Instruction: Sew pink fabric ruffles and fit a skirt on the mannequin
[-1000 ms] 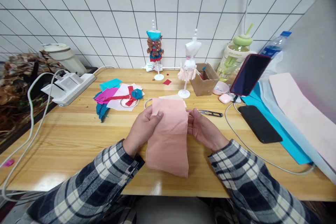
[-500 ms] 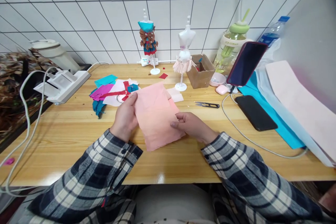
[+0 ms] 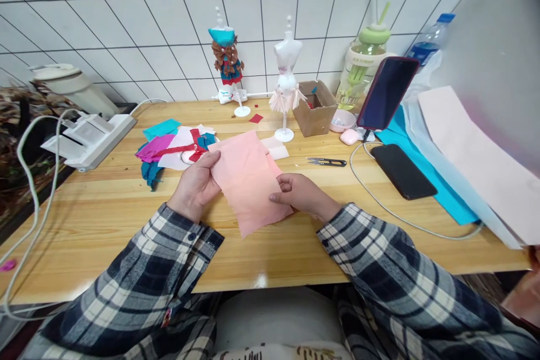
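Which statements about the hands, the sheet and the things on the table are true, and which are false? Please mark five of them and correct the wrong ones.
1. The left hand and the right hand both hold the pink sheet. True.
2. The scissors are in the right hand. False: they lie on the table.
3. The mannequin nearer the box wears a pale pink frill. True.
4. The box is closed with a lid. False: its top is open, with small coloured bits inside.
5. A black phone lies flat to the right of the scissors. True.
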`<state>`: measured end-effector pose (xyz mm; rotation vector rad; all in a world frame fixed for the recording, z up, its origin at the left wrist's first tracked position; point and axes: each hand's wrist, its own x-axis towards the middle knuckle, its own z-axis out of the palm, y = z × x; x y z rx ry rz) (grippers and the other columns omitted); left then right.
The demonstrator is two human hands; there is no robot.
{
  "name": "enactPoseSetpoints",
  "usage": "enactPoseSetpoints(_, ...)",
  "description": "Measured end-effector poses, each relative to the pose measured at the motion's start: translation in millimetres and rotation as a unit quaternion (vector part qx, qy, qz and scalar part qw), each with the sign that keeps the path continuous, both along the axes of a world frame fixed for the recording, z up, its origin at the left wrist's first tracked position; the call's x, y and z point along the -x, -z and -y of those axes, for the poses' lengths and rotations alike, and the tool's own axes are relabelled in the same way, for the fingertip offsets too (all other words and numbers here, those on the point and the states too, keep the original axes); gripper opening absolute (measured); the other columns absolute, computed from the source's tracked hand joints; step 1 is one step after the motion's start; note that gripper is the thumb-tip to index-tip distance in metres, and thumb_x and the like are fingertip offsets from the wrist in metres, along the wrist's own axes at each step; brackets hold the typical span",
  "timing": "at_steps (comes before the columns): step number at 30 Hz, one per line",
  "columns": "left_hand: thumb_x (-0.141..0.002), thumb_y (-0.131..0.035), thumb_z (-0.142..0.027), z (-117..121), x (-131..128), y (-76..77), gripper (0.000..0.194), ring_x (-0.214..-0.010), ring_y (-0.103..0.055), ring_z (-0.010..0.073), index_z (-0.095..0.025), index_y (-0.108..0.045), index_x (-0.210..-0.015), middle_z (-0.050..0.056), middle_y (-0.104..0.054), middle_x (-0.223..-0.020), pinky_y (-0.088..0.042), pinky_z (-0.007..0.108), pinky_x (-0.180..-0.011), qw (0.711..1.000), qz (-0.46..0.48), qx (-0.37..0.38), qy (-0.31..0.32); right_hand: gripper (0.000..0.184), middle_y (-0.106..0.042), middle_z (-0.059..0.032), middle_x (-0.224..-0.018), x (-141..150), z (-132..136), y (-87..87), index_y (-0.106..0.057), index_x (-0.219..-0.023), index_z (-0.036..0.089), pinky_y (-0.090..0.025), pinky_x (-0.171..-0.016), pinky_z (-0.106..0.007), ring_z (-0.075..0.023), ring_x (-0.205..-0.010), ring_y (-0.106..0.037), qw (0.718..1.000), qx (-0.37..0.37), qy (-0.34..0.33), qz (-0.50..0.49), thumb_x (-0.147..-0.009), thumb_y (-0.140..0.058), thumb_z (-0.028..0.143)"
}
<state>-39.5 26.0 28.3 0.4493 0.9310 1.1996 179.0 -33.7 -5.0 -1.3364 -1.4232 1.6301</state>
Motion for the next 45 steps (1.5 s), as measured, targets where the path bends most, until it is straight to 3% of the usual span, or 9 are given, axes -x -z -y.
enactPoseSetpoints(7, -0.093, -0.040, -0.014, 1.9, 3.2, -6.0, 0.030, -0.093, -0.071, 0.0226, -0.012, -0.065, -0.109, 0.011, -0.075, -0.090, -0.059, 0.033, -0.084, 0.999, 0.018, -0.008, 0.039, 0.023, -0.041, 0.0075, -0.057, -1.0, -1.1, 0.8, -0.048, -0.065, 0.021, -0.025, -0.048, -0.021, -0.0082, -0.052, -0.037, 0.999, -0.034, 0.007, 0.036, -0.066, -0.069, 0.031)
enactPoseSetpoints(10, -0.093, -0.043, -0.020, 2.0, 6.2, -6.3, 0.029, -0.102, -0.069, 0.0262, -0.014, -0.066, -0.108, 0.012, -0.075, -0.094, -0.059, 0.038, -0.085, 0.996, 0.035, -0.009, 0.079, 0.024, -0.039, 0.0076, -0.057, -1.1, -1.3, 2.1, -0.048, -0.066, 0.021, -0.022, -0.047, -0.021, -0.0081, -0.051, -0.033, 0.999, -0.035, 0.002, 0.031, -0.067, -0.069, 0.032)
enactPoseSetpoints(14, -0.087, -0.046, -0.005, 1.8, 7.7, -4.0, 0.032, -0.098, -0.070, 0.0262, -0.010, -0.064, -0.113, 0.014, -0.074, -0.097, -0.058, 0.039, -0.087, 0.992, 0.012, -0.015, 0.124, 0.022, -0.040, 0.0075, -0.057, -0.6, -0.5, 1.8, -0.051, -0.068, 0.021, -0.021, -0.046, -0.021, -0.0078, -0.050, -0.033, 1.000, -0.023, -0.013, 0.016, -0.067, -0.069, 0.033)
enactPoseSetpoints(22, -0.089, -0.043, -0.005, -0.3, 7.6, -5.0, 0.034, -0.091, -0.072, 0.0221, -0.012, -0.061, -0.117, 0.012, -0.075, -0.097, -0.058, 0.033, -0.088, 0.997, 0.004, -0.023, 0.079, 0.023, -0.041, 0.0088, -0.054, -0.3, 0.2, -5.9, -0.049, -0.066, 0.019, -0.026, -0.046, -0.019, -0.0060, -0.048, -0.036, 0.999, 0.025, 0.013, -0.038, -0.068, -0.069, 0.029)
enactPoseSetpoints(29, -0.090, -0.039, -0.002, -0.7, 10.8, -8.8, 0.035, -0.088, -0.073, 0.0202, -0.009, -0.060, -0.117, 0.012, -0.075, -0.094, -0.056, 0.033, -0.091, 0.996, -0.019, -0.022, 0.089, 0.017, -0.054, 0.0072, -0.057, -1.8, 0.1, -7.0, -0.054, -0.072, 0.019, -0.040, -0.050, -0.020, -0.0082, -0.052, -0.049, 0.996, 0.076, -0.001, -0.044, -0.068, -0.071, 0.021)
enactPoseSetpoints(35, -0.090, -0.039, -0.005, -1.9, 15.3, -10.0, 0.035, -0.098, -0.070, 0.0245, -0.007, -0.061, -0.118, 0.015, -0.074, -0.100, -0.056, 0.037, -0.092, 0.993, -0.042, -0.007, 0.108, 0.016, -0.057, 0.0057, -0.061, -2.0, -1.2, -6.3, -0.057, -0.073, 0.019, -0.039, -0.049, -0.020, -0.0091, -0.054, -0.052, 0.998, 0.060, 0.001, -0.021, -0.068, -0.072, 0.020)
enactPoseSetpoints(41, -0.090, -0.042, -0.008, -3.1, 15.3, -7.4, 0.033, -0.091, -0.072, 0.0228, -0.005, -0.062, -0.116, 0.014, -0.075, -0.097, -0.057, 0.036, -0.090, 0.994, -0.030, -0.019, 0.105, 0.015, -0.061, 0.0051, -0.064, -1.8, -0.2, -5.8, -0.057, -0.074, 0.019, -0.040, -0.051, -0.020, -0.0098, -0.057, -0.055, 0.997, 0.067, 0.007, -0.030, -0.069, -0.070, 0.018)
enactPoseSetpoints(45, -0.088, -0.048, -0.008, 0.8, 11.9, -5.1, 0.029, -0.085, -0.073, 0.0208, -0.007, -0.064, -0.113, 0.012, -0.075, -0.093, -0.059, 0.033, -0.085, 0.995, -0.029, -0.040, 0.088, 0.015, -0.063, 0.0037, -0.067, 0.1, 1.0, -2.3, -0.059, -0.078, 0.019, -0.040, -0.052, -0.021, -0.0112, -0.059, -0.056, 0.999, 0.002, -0.034, 0.024, -0.070, -0.070, 0.025)
